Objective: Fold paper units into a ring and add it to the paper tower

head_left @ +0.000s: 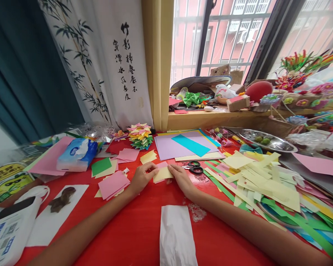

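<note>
Between my two hands, a small piece of pale yellow paper (pixel 163 174) is held by its edges, with pink paper showing behind its upper side. My left hand (pixel 142 178) pinches its left edge and my right hand (pixel 182 179) grips its right. Black-handled scissors (pixel 195 167) lie just beyond my right hand. Stacked pink squares (pixel 113 184) rest beside my left hand, and pale yellow squares (pixel 148 157) lie past it. Farther back stands a folded-paper tower (pixel 140 136) in pink, yellow and green layers.
Paper strips and offcuts (pixel 263 177) pile up on the right. Lilac sheets (pixel 166 146) with a blue strip (pixel 190 145) lie at the back. A tissue pack (pixel 77 154) sits left, a white paper (pixel 177 236) in front. A metal plate (pixel 266 140) stands near the windowsill.
</note>
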